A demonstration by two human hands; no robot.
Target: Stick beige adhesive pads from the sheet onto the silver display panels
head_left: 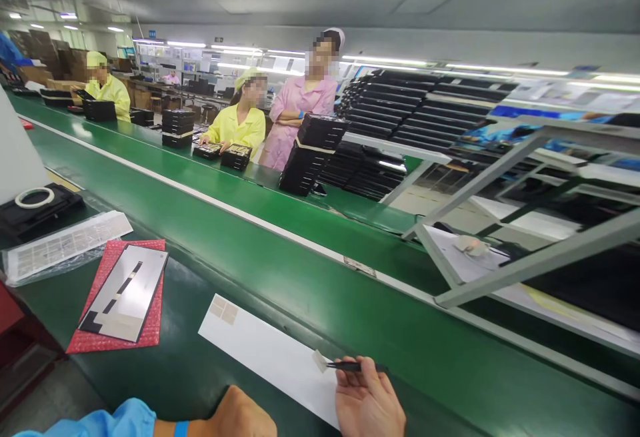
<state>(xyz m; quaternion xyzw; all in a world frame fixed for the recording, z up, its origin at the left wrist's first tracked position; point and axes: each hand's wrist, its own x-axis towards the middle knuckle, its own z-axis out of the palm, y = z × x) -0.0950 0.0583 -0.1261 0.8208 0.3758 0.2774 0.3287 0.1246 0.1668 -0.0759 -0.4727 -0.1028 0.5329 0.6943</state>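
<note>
Near the bottom edge, my right hand [370, 400] is closed around black tweezers [350, 365]. At their tips is a small pale sticker-like piece [320, 361], above a long white sheet [265, 357]. Several beige patches [223, 310] sit at the sheet's far left end. My left hand [243, 414] is curled into a fist on the bench, left of the sheet; its fingers and anything inside are hidden. Farther left, a flat silver display panel [145, 284] with a dark strip lies on a pink bubble-wrap pouch [153, 330].
A sheet of patches in clear plastic [70, 244] and a tape roll [34, 197] on a black tray lie left. A green conveyor [280, 250] crosses ahead. Beyond it are co-workers, stacked black trays [313, 154] and a metal frame [495, 277] at right.
</note>
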